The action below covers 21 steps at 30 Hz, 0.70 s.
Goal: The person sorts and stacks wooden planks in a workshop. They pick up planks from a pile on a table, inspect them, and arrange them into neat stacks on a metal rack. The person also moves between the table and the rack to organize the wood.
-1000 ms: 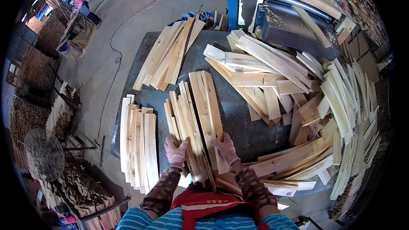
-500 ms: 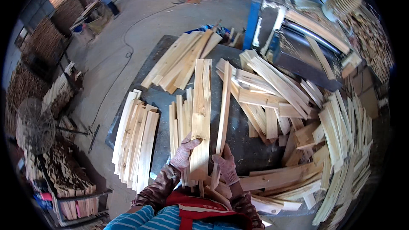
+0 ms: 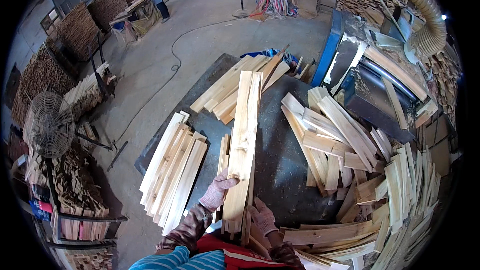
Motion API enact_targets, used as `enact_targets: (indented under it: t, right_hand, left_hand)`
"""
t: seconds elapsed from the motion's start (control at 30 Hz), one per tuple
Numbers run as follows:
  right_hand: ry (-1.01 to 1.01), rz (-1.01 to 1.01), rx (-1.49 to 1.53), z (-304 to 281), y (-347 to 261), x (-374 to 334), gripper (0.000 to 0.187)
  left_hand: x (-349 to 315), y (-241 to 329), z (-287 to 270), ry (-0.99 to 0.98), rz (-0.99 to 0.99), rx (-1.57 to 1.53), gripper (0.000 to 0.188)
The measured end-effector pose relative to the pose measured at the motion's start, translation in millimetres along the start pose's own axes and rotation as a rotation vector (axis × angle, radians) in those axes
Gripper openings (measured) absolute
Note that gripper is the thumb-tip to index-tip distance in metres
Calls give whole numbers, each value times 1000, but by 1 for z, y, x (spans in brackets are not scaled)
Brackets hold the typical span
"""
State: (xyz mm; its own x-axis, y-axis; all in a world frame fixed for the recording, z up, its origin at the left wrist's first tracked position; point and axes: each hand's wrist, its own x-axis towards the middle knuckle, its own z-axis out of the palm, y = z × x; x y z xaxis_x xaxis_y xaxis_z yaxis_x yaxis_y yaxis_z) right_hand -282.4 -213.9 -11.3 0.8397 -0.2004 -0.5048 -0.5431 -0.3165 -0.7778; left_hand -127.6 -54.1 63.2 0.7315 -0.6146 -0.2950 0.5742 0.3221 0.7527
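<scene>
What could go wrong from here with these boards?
1. The pinkish-gloved left hand grips the long, pale wooden board near its lower end, so the far end might dip or swing.
2. The pinkish-gloved right hand is close by the board's lower right edge; it might get pinched if the board slips.
3. The crisscrossed pile of pale wooden boards lies loosely on the dark, flat table; a bump could make some slide.

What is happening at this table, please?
A person works at a dark table. The gloved left hand grips a long board, thumb on its face. The right hand looks open, close to the board's lower right edge; contact is unclear. A row of boards lies to the left, a loose heap to the right.
</scene>
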Motion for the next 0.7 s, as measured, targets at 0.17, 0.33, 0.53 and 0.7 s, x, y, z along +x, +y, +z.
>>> enact_targets:
  t: [0.17,0.33,0.53,0.7]
  right_hand:
    - [5,118,374,-8,18,15,66]
    - [46,195,560,-17,26,6,61]
    - [65,97,618,-15,24,11,54]
    - [49,142,653,-26,-14,8,50]
  left_hand:
    - [20,-14,-20,-103,27,-428,56]
    - [41,-48,-19,-340,137,-933,52]
    - [28,-36,-16,-277,91,-900,53]
    - [20,-28,-22,-226,91,-858,54]
